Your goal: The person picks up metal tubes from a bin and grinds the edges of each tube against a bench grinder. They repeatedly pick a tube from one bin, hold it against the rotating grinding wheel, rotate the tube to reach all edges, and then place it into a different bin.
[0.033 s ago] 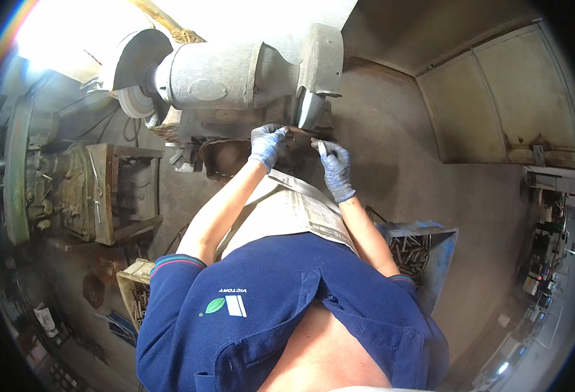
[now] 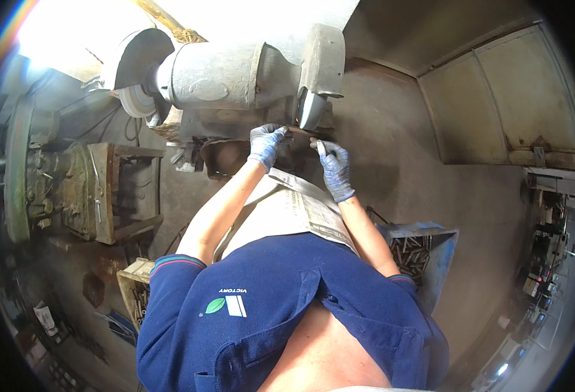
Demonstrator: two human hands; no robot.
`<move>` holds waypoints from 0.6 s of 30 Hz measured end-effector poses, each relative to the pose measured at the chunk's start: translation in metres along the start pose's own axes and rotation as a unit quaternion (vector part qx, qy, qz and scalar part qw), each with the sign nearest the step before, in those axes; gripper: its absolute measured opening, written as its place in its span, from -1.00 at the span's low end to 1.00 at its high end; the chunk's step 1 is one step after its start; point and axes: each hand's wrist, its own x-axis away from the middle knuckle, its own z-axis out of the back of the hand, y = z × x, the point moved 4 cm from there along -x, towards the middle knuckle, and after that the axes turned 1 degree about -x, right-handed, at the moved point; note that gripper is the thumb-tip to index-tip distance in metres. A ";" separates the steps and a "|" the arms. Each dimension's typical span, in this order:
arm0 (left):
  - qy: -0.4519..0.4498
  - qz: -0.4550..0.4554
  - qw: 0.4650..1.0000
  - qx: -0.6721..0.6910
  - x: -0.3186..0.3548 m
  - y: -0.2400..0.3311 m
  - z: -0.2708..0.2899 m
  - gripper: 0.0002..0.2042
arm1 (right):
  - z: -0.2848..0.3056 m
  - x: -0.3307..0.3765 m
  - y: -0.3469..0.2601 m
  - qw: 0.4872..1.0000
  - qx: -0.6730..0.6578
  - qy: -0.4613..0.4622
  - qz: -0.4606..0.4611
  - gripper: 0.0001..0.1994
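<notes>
My left hand (image 2: 266, 145), in a blue-grey work glove, pinches one end of a slim dark metal piece (image 2: 301, 131). The other end is between the thumb and fingers of my right hand (image 2: 336, 171), gloved the same way. Between both hands the piece lies against or just under the right grinding wheel (image 2: 312, 110) of a bench grinder (image 2: 215, 75); contact is hard to make out. A small orange glint shows beside the wheel. The wheel's upper part is hidden by a grey metal guard (image 2: 323, 59).
A second grinding wheel (image 2: 135, 101) sits at the grinder's left end. Printed paper (image 2: 294, 199) covers my lap. A blue-edged bin (image 2: 441, 251) of metal parts stands at my right, a pale crate (image 2: 130, 284) at my left. Further left is a dirty machine (image 2: 65, 189).
</notes>
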 end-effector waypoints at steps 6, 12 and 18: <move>0.009 -0.003 1.000 0.014 -0.007 0.001 0.021 -0.92 | -0.022 -0.002 0.002 0.997 -0.080 0.007 -0.013 -0.87; -0.022 -0.025 0.999 -0.029 0.000 0.004 0.038 -0.87 | -0.025 0.020 -0.013 0.981 -0.177 -0.026 -0.068 -0.88; -0.034 0.016 0.999 0.013 0.023 0.001 0.062 -0.84 | -0.037 0.050 -0.243 0.884 0.210 -0.245 0.338 -0.75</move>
